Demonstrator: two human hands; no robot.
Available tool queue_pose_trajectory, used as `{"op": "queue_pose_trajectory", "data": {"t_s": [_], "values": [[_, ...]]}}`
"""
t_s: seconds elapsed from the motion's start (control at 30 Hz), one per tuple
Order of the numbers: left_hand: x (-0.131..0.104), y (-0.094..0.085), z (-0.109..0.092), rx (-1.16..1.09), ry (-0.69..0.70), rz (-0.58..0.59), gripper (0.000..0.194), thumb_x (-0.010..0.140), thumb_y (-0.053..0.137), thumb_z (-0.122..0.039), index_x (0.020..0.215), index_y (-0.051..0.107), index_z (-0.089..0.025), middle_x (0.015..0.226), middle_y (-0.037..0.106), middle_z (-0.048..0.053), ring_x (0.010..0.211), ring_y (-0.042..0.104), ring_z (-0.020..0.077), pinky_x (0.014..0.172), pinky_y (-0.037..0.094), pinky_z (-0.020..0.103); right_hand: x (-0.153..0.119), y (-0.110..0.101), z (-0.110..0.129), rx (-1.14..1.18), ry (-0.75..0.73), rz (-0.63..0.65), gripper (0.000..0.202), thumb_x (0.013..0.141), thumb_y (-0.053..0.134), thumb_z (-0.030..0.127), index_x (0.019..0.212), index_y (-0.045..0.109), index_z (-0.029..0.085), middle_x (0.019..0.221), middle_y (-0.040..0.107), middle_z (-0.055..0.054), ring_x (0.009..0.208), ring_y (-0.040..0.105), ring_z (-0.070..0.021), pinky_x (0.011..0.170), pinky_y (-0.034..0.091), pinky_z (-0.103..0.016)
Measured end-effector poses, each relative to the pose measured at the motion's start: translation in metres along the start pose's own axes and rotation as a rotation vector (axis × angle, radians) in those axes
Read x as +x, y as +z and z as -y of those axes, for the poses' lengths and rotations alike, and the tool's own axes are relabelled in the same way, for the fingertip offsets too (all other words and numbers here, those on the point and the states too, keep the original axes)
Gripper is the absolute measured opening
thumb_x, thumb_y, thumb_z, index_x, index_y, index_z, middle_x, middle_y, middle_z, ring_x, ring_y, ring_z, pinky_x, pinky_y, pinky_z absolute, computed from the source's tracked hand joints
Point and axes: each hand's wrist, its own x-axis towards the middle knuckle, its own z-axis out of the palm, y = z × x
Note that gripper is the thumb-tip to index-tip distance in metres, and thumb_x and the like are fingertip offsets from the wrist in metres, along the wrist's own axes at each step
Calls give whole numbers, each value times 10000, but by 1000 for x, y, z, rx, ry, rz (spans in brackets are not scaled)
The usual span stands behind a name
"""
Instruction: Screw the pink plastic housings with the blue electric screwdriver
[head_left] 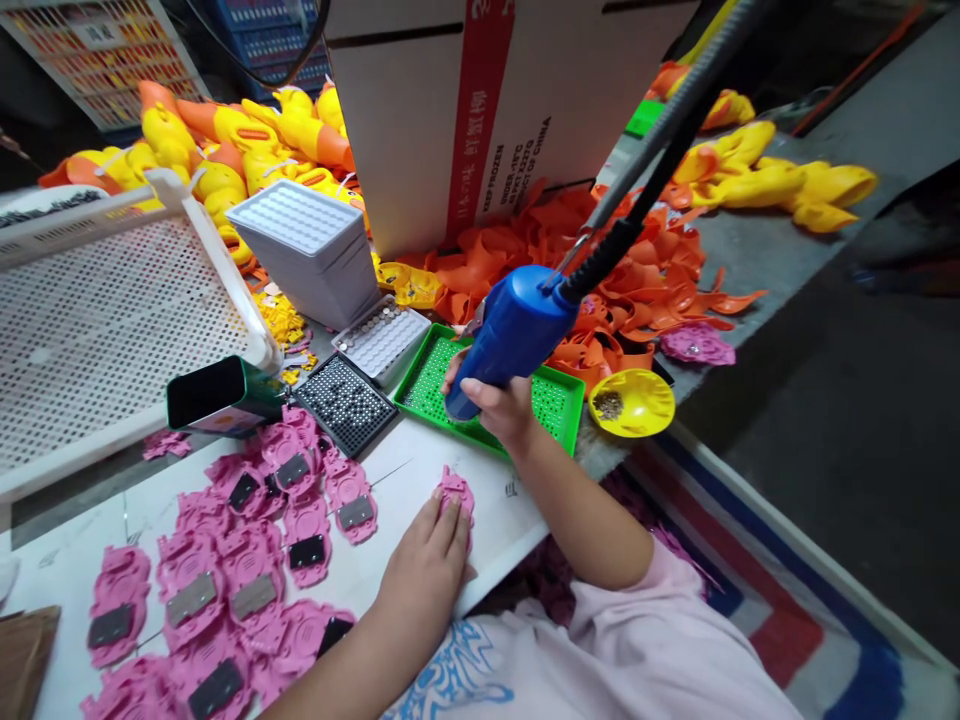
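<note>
My right hand (504, 402) is wrapped round the lower end of a blue power screwdriver (517, 325), which hangs from a coiled cable over a green perforated tray (559, 405). On the white work surface, my left hand (439, 540) presses its fingers on a pink plastic part (456, 487) and covers much of it. Several more pink parts (255, 565), many with black or grey rectangular covers, lie to the left of it. The screwdriver's tip is hidden behind my right hand and the tool body.
A black perforated tray (345, 402), a dark open container (221, 395) and stacked white trays (307, 250) stand at centre left. A yellow bowl (634, 403) holds small metal pieces. Behind are a cardboard box (405, 130), orange parts (637, 270) and a white crate (112, 300).
</note>
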Motion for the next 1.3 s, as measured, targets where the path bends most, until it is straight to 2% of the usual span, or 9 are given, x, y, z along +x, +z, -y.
{"op": "queue_pose_trajectory", "data": {"t_s": [0.27, 0.43, 0.57, 0.77, 1.0, 1.13, 1.3], "values": [[0, 1, -1, -28, -12, -16, 462, 904, 545, -241, 1340, 520, -91, 1366, 542, 207, 1306, 475, 333, 1036, 476, 479, -5, -3, 25, 59, -82, 8, 336, 560, 717, 379, 820, 559, 237, 661, 595, 23, 552, 576, -154, 574, 490, -347], [2, -4, -5, -20, -26, 1, 487, 887, 588, -255, 1321, 526, -44, 1342, 562, 218, 1287, 492, 346, 1050, 462, 455, -24, -11, 36, 139, -183, 72, 365, 635, 691, 411, 934, 560, 248, 687, 602, 20, 588, 590, -159, 625, 511, -348], [3, -5, -6, -13, -9, -30, 498, 885, 593, -252, 1319, 517, -18, 1321, 574, 234, 1271, 504, 360, 1039, 470, 456, -46, -14, 29, 210, -56, 185, 340, 650, 709, 421, 902, 589, 227, 690, 635, 5, 592, 607, -164, 622, 511, -337], [2, -5, -7, -45, -19, -53, 506, 899, 564, -232, 1353, 474, -27, 1347, 558, 219, 1299, 480, 339, 1068, 441, 459, -61, -11, 19, 149, 89, 198, 403, 604, 762, 465, 880, 603, 219, 659, 620, 11, 582, 594, -160, 574, 503, -311], [3, -9, -8, -39, -6, -62, 475, 909, 551, -248, 1311, 508, 1, 1325, 569, 234, 1260, 515, 356, 1050, 454, 460, -62, -13, 14, 101, 71, 209, 359, 615, 745, 484, 818, 649, 205, 651, 605, 1, 585, 580, -159, 570, 509, -308], [3, -9, -10, -25, -14, -41, 479, 902, 566, -257, 1306, 514, -5, 1332, 563, 234, 1259, 516, 354, 1050, 453, 458, -64, -17, 9, 137, 29, 216, 361, 651, 734, 451, 918, 654, 223, 678, 624, 8, 609, 597, -156, 599, 515, -302], [4, -7, -11, -46, -25, -25, 473, 905, 558, -260, 1310, 511, -19, 1320, 579, 215, 1261, 514, 354, 1050, 454, 452, -67, -21, 4, 120, -30, 303, 363, 713, 707, 439, 1009, 617, 251, 723, 624, 13, 640, 605, -152, 628, 521, -300]]}}
